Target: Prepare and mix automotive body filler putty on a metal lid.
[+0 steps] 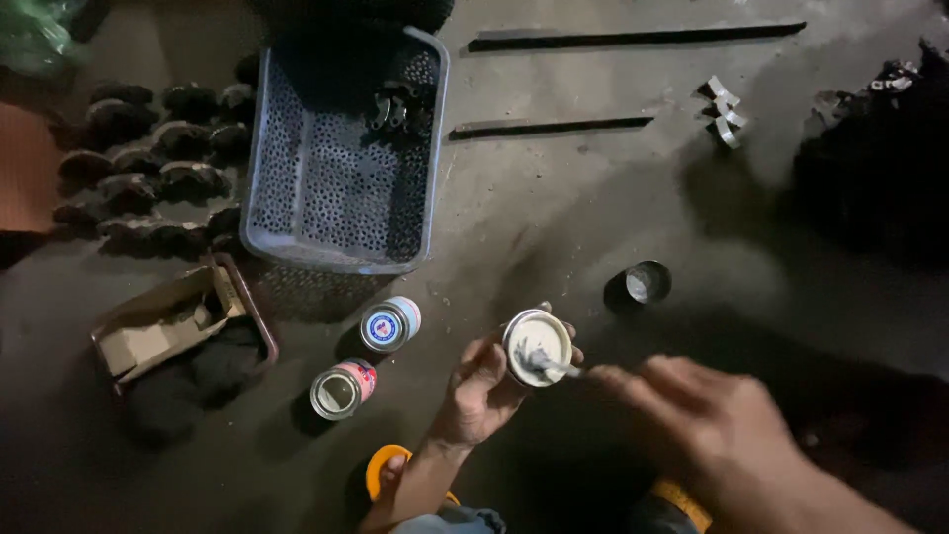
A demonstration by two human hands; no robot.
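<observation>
Dim concrete floor (554, 208); my left hand (481, 388) has its grip closed around an open tin (537, 345) of pale paste, my right hand (707, 420) pinching a stick (556, 369) in it, paste stirred only partly, I judge
</observation>
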